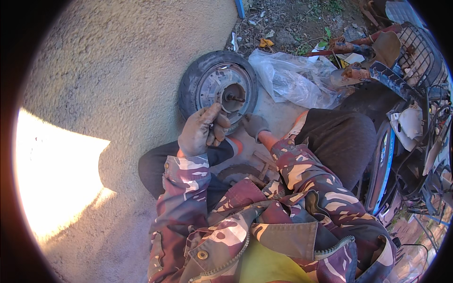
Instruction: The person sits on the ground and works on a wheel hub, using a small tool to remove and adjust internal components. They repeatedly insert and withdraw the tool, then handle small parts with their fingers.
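A small wheel [188, 85] with a black tyre lies on the ground in front of me, its metal hub face up and a short axle [234, 98] sticking out of the round opening. My left hand [200, 129], in a grey work glove, is raised over the wheel's near left part, thumb and fingers pinched together. What sits in the pinch, if anything, is too small to name. Also gloved, my right hand [255, 125] is closed low beside the wheel's near right edge. Its fingertips point toward the hub, and whatever they grip is hidden.
Crumpled clear plastic sheeting [297, 78] lies right of the wheel. A rough plastered wall [118, 70] rises on the left. Heaped scrap on the right includes a wire basket [417, 54] and a white broken panel [409, 123]. A rusty metal piece [264, 162] lies between my legs.
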Tool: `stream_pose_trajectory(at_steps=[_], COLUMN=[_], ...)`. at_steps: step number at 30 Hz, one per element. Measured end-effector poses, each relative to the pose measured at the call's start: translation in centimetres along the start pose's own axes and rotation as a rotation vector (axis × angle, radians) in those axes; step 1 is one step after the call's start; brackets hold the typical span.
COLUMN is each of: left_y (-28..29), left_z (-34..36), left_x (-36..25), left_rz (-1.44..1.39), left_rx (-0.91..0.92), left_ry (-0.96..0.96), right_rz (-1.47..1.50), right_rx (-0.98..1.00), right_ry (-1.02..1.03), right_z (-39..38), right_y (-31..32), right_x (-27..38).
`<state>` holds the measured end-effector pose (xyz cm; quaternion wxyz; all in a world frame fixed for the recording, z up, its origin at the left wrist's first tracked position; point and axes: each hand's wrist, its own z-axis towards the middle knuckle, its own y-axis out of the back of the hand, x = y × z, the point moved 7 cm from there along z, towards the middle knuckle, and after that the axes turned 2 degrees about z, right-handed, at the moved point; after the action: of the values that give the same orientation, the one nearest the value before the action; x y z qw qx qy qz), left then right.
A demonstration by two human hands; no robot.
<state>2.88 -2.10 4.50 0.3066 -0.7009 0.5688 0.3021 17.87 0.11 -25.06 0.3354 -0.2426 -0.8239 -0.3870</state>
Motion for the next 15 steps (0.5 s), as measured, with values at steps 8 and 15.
stream_pose_trajectory(at_steps=[8,15], left_y=[-0.3,-0.4], left_z=[0.4,0.7], left_x=[0.1,0.1], left_rz=[0.003,0.000], left_rx=[-0.007,0.010], left_ry=[0.001,0.021], right_rz=[0.790,-0.207], right_rx=[0.223,-0.100], right_ry=[-0.560,0.059], right_z=[0.1,-0.3], right_y=[-1.8,2.9], right_x=[-1.5,3.2])
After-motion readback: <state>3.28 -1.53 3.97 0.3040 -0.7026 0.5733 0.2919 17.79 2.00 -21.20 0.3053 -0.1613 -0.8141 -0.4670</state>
